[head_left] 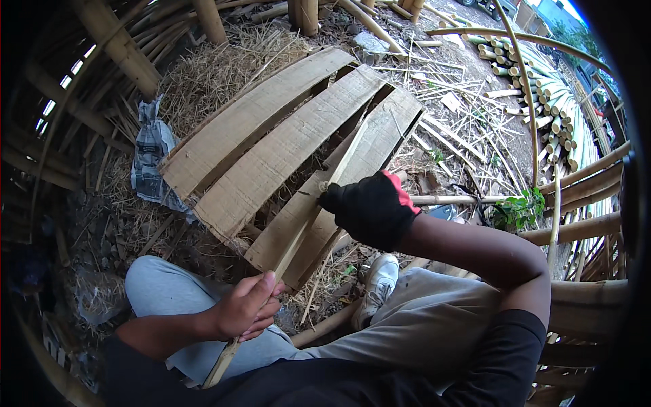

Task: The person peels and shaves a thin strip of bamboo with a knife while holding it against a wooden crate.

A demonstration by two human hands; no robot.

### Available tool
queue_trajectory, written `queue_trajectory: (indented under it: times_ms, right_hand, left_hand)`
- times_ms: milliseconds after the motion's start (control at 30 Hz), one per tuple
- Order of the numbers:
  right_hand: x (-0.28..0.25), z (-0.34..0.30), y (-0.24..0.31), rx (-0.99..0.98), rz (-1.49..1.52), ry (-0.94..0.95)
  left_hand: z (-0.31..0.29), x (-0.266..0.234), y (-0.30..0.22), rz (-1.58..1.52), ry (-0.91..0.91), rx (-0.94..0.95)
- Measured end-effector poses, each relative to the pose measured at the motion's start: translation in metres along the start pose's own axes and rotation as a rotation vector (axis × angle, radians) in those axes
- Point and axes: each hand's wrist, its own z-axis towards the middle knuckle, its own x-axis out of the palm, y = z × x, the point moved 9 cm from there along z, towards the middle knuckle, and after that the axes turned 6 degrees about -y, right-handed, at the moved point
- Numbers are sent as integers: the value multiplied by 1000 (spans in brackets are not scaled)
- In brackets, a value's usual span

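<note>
My bare left hand is closed around the lower part of a long, pale bamboo strip. The strip slants from my lap up across a slatted wooden pallet. On my right hand is a black glove with a red cuff edge. Its fingers are closed at the strip's middle, gripping a knife of which only a short dark blade shows; the glove hides the handle. A small pale curl of shaving sits on the strip beside the blade.
Straw and a crumpled printed sack lie left of the pallet. Split bamboo pieces litter the ground on the right, before a stack of cut poles. Bamboo rails stand close by my right elbow. My shoe rests near the pallet.
</note>
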Motion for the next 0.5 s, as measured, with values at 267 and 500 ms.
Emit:
queue_trajectory:
  times_ms: [267, 500]
  right_hand:
    - [10, 12, -31, -85, -290, -240]
    - [9, 25, -86, -188, -267, -369]
  left_hand:
    - [-4, -2, 3, 91, -85, -6]
    - [-6, -3, -1, -13, -53, -44]
